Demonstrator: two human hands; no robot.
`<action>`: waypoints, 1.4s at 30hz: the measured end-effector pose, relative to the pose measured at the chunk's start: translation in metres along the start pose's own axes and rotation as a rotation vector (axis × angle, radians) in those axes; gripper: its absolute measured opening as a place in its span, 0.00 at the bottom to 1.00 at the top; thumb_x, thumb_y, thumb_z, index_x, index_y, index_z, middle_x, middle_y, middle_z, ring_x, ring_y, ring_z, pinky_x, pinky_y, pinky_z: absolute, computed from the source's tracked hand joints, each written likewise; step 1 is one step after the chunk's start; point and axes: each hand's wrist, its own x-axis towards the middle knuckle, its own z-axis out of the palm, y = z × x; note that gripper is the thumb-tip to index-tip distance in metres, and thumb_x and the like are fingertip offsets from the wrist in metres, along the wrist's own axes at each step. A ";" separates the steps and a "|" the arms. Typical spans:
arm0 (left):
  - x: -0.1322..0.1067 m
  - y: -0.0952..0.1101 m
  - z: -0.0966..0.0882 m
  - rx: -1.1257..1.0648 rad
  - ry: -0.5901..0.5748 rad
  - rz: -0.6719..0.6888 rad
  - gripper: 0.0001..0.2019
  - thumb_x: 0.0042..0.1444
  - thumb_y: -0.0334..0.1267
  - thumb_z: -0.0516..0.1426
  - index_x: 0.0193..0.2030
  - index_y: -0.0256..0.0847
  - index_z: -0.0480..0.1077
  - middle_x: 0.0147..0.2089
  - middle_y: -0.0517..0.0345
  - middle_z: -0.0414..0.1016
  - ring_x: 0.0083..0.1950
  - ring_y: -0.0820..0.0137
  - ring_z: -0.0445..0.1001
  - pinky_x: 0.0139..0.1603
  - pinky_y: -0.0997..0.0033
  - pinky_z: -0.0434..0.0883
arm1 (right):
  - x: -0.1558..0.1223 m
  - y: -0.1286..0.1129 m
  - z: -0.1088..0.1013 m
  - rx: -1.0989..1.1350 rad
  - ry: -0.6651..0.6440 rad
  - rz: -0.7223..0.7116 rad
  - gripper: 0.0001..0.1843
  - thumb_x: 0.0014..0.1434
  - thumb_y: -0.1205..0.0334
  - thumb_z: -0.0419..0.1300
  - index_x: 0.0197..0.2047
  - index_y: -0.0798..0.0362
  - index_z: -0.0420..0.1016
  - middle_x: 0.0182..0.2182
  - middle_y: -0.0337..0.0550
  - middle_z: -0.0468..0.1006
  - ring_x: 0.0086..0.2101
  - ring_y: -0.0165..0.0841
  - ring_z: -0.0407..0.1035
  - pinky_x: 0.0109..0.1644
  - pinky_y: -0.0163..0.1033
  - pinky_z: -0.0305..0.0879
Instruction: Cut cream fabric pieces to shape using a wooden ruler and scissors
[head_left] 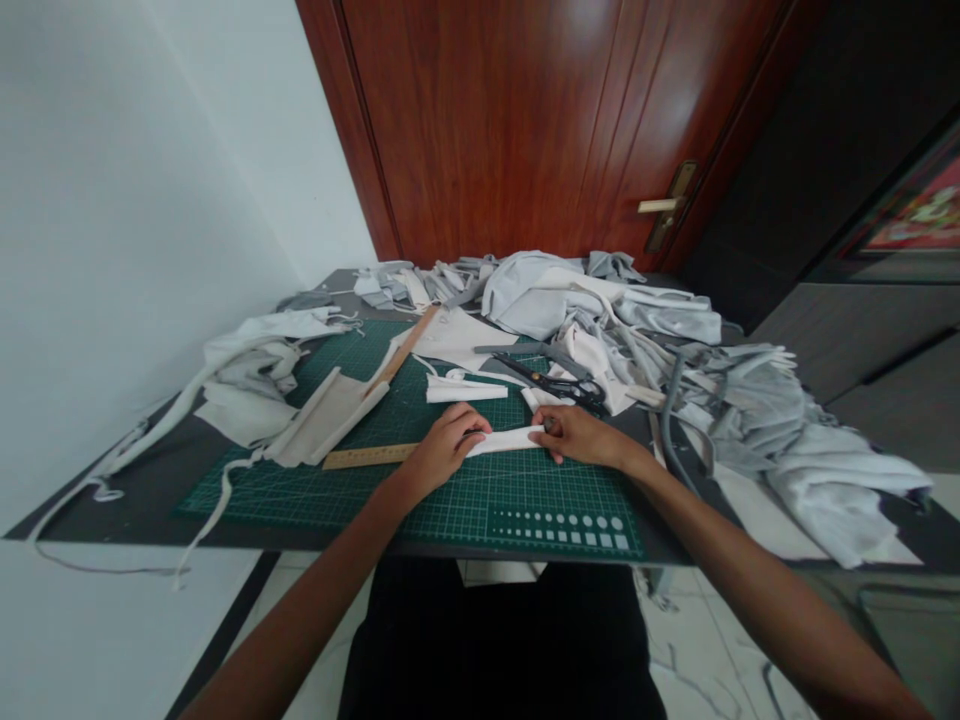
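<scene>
Holding a white cloth strip (504,441) flat on the green cutting mat (525,500), the person pins one end under bent fingers of the left hand (442,452) and pinches the other with the right hand (577,436); scissors (562,385) lie just beyond.

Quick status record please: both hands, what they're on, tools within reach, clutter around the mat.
left hand: rests on the left end of the white fabric strip; grip unclear
right hand: fingertips on the strip's right end; grip unclear
surface: green cutting mat on a dark table
tools: wooden ruler lying left of the left hand; black scissors just behind the right hand
clutter: fabric heap to the right and behind; folded beige pieces to the left
</scene>
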 end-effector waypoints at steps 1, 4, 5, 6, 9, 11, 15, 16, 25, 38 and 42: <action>-0.001 -0.001 0.000 0.023 -0.002 0.027 0.10 0.68 0.37 0.53 0.43 0.41 0.76 0.45 0.53 0.73 0.48 0.64 0.72 0.55 0.63 0.70 | -0.001 0.000 -0.001 0.012 -0.011 -0.001 0.11 0.64 0.51 0.58 0.41 0.50 0.67 0.17 0.31 0.72 0.20 0.30 0.63 0.27 0.34 0.56; -0.002 -0.003 0.001 0.059 -0.044 0.090 0.14 0.71 0.37 0.50 0.46 0.42 0.78 0.47 0.51 0.75 0.51 0.62 0.71 0.57 0.61 0.69 | -0.002 0.000 -0.004 0.036 -0.038 -0.013 0.16 0.63 0.49 0.60 0.47 0.50 0.65 0.18 0.30 0.72 0.20 0.30 0.62 0.27 0.34 0.55; -0.002 -0.004 0.002 0.056 -0.061 0.101 0.14 0.71 0.37 0.50 0.47 0.41 0.78 0.48 0.50 0.75 0.51 0.62 0.71 0.57 0.61 0.69 | -0.003 0.000 -0.005 0.040 -0.045 -0.015 0.18 0.62 0.49 0.61 0.48 0.50 0.65 0.18 0.30 0.73 0.20 0.30 0.62 0.27 0.34 0.55; -0.002 -0.005 0.002 0.052 -0.075 0.107 0.15 0.71 0.37 0.50 0.48 0.41 0.79 0.48 0.50 0.76 0.51 0.62 0.71 0.57 0.61 0.69 | -0.003 0.000 -0.006 0.041 -0.053 -0.018 0.18 0.62 0.48 0.61 0.49 0.50 0.65 0.19 0.30 0.73 0.20 0.30 0.62 0.26 0.34 0.55; -0.002 -0.007 0.002 0.062 -0.088 0.117 0.15 0.71 0.37 0.50 0.49 0.41 0.79 0.48 0.50 0.77 0.52 0.62 0.71 0.56 0.60 0.70 | -0.005 -0.001 -0.007 0.034 -0.067 -0.029 0.16 0.63 0.48 0.60 0.45 0.50 0.68 0.19 0.31 0.72 0.20 0.30 0.64 0.27 0.34 0.56; -0.003 -0.007 0.001 0.082 -0.096 0.122 0.16 0.71 0.36 0.49 0.50 0.42 0.79 0.49 0.49 0.78 0.52 0.61 0.71 0.56 0.60 0.70 | -0.006 -0.002 -0.008 0.027 -0.065 -0.032 0.15 0.64 0.48 0.60 0.44 0.51 0.71 0.18 0.32 0.73 0.21 0.30 0.66 0.28 0.34 0.57; -0.005 -0.003 -0.001 0.107 -0.108 0.100 0.15 0.72 0.37 0.50 0.53 0.40 0.78 0.50 0.49 0.77 0.53 0.61 0.71 0.58 0.59 0.69 | -0.007 -0.001 -0.012 -0.018 -0.089 -0.033 0.16 0.63 0.50 0.62 0.48 0.52 0.73 0.20 0.34 0.76 0.21 0.30 0.67 0.28 0.33 0.57; -0.006 -0.002 -0.001 0.111 -0.106 0.090 0.15 0.72 0.38 0.50 0.54 0.39 0.77 0.51 0.49 0.77 0.54 0.60 0.71 0.59 0.58 0.69 | -0.008 -0.001 -0.013 -0.024 -0.095 -0.034 0.16 0.63 0.51 0.62 0.49 0.52 0.73 0.20 0.34 0.76 0.21 0.30 0.67 0.28 0.33 0.57; -0.007 0.004 0.001 0.144 -0.125 0.036 0.14 0.69 0.42 0.55 0.56 0.41 0.74 0.51 0.50 0.73 0.54 0.59 0.70 0.59 0.57 0.69 | -0.007 0.001 -0.015 -0.008 -0.100 -0.072 0.15 0.66 0.50 0.59 0.48 0.53 0.73 0.19 0.32 0.73 0.21 0.29 0.66 0.29 0.32 0.58; -0.011 0.060 0.023 0.066 0.026 0.080 0.07 0.69 0.33 0.53 0.51 0.44 0.68 0.51 0.52 0.72 0.56 0.60 0.69 0.58 0.58 0.68 | 0.001 -0.017 -0.003 0.289 0.261 -0.202 0.28 0.68 0.36 0.52 0.39 0.53 0.76 0.22 0.38 0.72 0.24 0.31 0.64 0.32 0.36 0.59; 0.009 0.090 0.059 -0.264 0.168 0.067 0.04 0.68 0.31 0.51 0.41 0.44 0.63 0.41 0.55 0.72 0.44 0.66 0.72 0.46 0.66 0.70 | 0.004 -0.028 0.004 0.895 0.215 -0.202 0.30 0.61 0.32 0.56 0.44 0.53 0.75 0.33 0.46 0.81 0.34 0.37 0.74 0.43 0.41 0.70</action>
